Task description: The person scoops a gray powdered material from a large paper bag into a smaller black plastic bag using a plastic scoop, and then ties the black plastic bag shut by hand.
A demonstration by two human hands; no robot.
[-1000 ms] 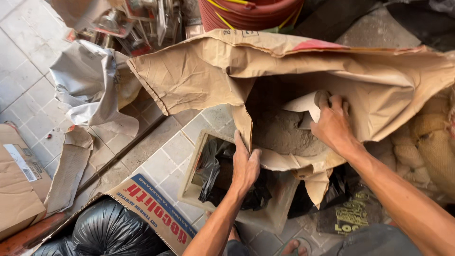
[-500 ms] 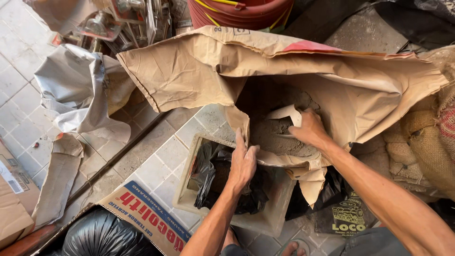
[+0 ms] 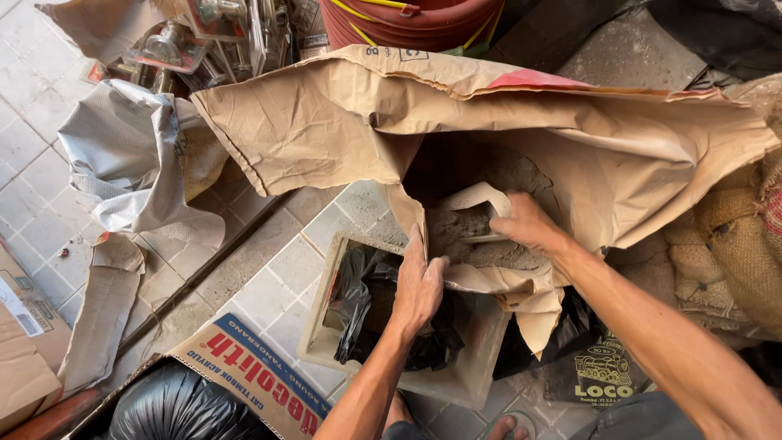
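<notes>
A brown cardboard box (image 3: 20,358) is cut off at the left edge of the tiled floor (image 3: 32,147), with a torn paper strip (image 3: 102,310) beside it. A crumpled grey woven sack (image 3: 130,163) is seen further up, below a clutter of packaged metal fittings (image 3: 195,41). A black plastic bag (image 3: 171,407) inside a printed carton (image 3: 252,383) is seen at the bottom edge. A square beige tub (image 3: 481,358), lined with a black bag (image 3: 366,293), is set on the tiles. The left hand (image 3: 419,285) is laid flat, fingers straight, pressed on the torn lip of the large brown paper sack (image 3: 326,122) just above the tub. Grey powder (image 3: 497,244) is held inside the sack's opening. The right hand (image 3: 529,224) is closed on a pale scoop (image 3: 481,204), probably plastic, dug into the powder. A red bucket (image 3: 407,16) is partly hidden behind the sack. Burlap sacks (image 3: 733,244) are stacked at the right edge.
</notes>
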